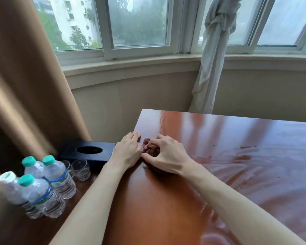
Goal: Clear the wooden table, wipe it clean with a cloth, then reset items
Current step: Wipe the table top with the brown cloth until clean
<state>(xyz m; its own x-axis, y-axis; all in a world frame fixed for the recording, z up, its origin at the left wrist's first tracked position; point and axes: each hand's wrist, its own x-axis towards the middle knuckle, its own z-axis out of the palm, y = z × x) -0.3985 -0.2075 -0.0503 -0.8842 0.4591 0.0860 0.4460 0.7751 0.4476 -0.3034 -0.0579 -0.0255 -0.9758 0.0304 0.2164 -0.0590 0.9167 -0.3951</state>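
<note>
The glossy reddish wooden table [228,147] fills the right half of the head view, with wet streaks on its surface. My right hand [166,156] is closed around a bunched dark brown cloth [151,148] near the table's left edge. My left hand [127,151] lies flat at that edge, fingers together, touching the cloth's left side. Several water bottles [42,188] with teal caps, one with a white cap, stand on a lower surface to the left. Two small clear glasses [79,169] and a dark box [88,151] with a round opening sit behind the bottles.
A tan curtain [25,85] hangs at the left, close to the bottles. A knotted white curtain [214,55] hangs past the table's far edge by the windows [136,23]. A gap separates the table's left edge from the wall below the sill.
</note>
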